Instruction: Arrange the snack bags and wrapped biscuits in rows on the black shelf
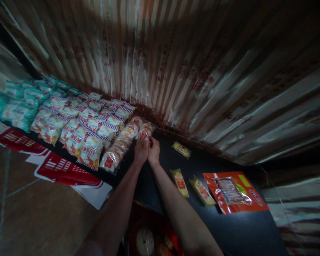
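Note:
Both my hands reach forward over a dark shelf (229, 227). My left hand (141, 150) and my right hand (154, 149) are side by side, fingers closed together on a small round snack packet (144, 133) at the back end of a row of such packets (118, 147). The row runs from near the striped wall toward the shelf's front edge. Left of it lie rows of red, white and blue striped snack bags (92, 149).
Teal bags (21, 106) fill the far left. Yellow snack bars (180, 182) (202, 191) (181, 149) and an orange flat pack (233, 192) lie to the right. Red signs (66, 170) hang below the shelf's edge. A corrugated striped wall (192, 71) stands behind.

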A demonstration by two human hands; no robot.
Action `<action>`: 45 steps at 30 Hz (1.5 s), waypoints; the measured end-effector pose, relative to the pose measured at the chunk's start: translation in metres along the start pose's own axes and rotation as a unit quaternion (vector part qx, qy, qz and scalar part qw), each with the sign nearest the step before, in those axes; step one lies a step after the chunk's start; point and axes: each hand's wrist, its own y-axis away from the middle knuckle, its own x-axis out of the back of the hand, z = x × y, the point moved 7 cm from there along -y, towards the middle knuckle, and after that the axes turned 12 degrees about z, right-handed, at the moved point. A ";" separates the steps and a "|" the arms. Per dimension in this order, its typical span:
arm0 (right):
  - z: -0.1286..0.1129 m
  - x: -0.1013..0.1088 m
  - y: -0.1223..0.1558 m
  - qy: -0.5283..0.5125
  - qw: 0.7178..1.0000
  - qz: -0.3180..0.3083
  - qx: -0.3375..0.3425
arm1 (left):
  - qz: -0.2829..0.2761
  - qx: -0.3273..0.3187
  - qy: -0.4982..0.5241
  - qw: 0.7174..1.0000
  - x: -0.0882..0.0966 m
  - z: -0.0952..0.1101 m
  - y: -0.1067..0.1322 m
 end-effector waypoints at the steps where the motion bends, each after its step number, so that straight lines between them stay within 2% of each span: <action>1: 0.001 0.000 0.000 -0.001 1.000 -0.002 -0.001 | 0.001 0.003 -0.002 1.000 0.000 -0.002 0.000; 4: 0.001 -0.001 0.002 -0.014 1.000 -0.006 0.006 | 0.011 -0.011 -0.008 1.000 0.001 -0.005 -0.001; 9: -0.001 0.006 0.008 -0.031 0.999 0.004 0.016 | 0.037 -0.067 -0.007 0.997 0.005 0.003 0.002; 15: -0.005 0.032 0.020 0.009 1.000 0.002 0.013 | 0.036 -0.094 -0.016 0.995 0.005 0.010 0.021; 19: -0.003 0.060 0.042 0.025 0.999 -0.008 0.023 | 0.004 -0.100 -0.040 0.994 0.003 0.015 0.049; 24: 0.003 0.097 0.078 0.048 0.999 -0.008 0.020 | -0.077 -0.085 -0.047 0.992 0.001 0.026 0.095; 29: 0.002 0.128 0.114 0.067 0.997 -0.035 0.029 | -0.102 -0.063 -0.054 0.991 0.011 0.036 0.142; 33: 0.001 0.149 0.145 0.061 0.997 -0.043 0.030 | -0.125 -0.077 -0.054 0.988 0.022 0.041 0.174; 36: 0.000 0.159 0.169 0.059 0.997 -0.041 0.034 | -0.124 -0.076 -0.042 0.989 0.035 0.042 0.195; 40: 0.001 0.166 0.200 0.046 0.996 -0.064 0.050 | -0.095 -0.058 -0.059 0.992 0.056 0.039 0.223; 42: 0.006 0.165 0.214 0.061 0.993 -0.090 0.045 | -0.098 -0.061 -0.068 0.991 0.062 0.040 0.237; 45: 0.024 0.158 0.232 0.141 0.977 -0.159 0.013 | -0.122 -0.047 -0.096 0.987 0.064 0.035 0.255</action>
